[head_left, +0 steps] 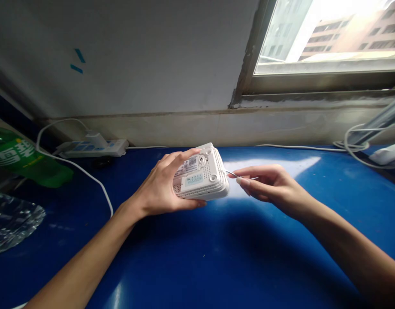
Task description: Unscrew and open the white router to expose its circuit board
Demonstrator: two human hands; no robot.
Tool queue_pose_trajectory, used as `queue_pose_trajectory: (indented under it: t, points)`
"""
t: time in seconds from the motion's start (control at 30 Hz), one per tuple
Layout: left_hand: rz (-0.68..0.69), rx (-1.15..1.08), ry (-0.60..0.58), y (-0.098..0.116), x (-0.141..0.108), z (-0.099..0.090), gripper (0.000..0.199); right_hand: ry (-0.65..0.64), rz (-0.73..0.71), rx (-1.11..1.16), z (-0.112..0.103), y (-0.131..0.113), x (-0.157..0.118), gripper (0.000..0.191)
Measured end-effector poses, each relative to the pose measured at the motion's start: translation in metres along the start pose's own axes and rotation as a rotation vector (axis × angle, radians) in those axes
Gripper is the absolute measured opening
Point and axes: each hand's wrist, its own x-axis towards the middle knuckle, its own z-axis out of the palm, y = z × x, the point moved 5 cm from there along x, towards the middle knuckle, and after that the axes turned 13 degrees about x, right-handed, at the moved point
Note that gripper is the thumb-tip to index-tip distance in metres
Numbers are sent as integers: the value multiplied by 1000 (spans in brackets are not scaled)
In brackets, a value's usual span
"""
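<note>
Held up above the blue table is a white plastic box [215, 166], like a router or modem, its vented underside with printed labels turned toward me. My left hand [161, 184] grips it from the left, thumb along the lower edge and fingers over the top. In my right hand [271, 184] a thin metal tool [230, 173] with a curved tip is pinched between thumb and fingers. Its tip meets the right edge of the box; whether it goes into a gap is too small to tell. Most of the tool is hidden by my fingers.
A white power strip [113, 148] with a plug and a white cable [78, 166] lies at the back left. Green [26, 159] and clear [17, 221] plastic bottles lie at the left. More cable [350, 143] coils at the right below the window [326, 43]. The blue table [197, 266] reaches the wall.
</note>
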Motion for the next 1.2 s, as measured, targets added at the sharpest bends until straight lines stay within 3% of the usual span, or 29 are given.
queue_pose_trajectory:
  t: [0.17, 0.33, 0.6, 0.9, 1.03, 1.2]
  points:
    - [73, 22, -105, 4, -3, 1, 111, -24, -17, -189, -10, -11, -3, 47]
    - [147, 24, -197, 4, -5, -3, 115, -113, 58, -401, -23, -15, -10, 46]
    - [228, -7, -270, 6, -8, 1, 119, -173, 103, -459, -11, -16, -12, 37]
    - [269, -9, -250, 8, -9, 1, 114, -168, 148, -486, -3, -9, -10, 35]
    - [202, -31, -234, 4, -8, -3, 113, -110, 101, -389, -4, -5, -7, 39]
    - [61, -115, -132, -4, -7, -6, 116, 48, -7, -4, 3, 4, 0, 50]
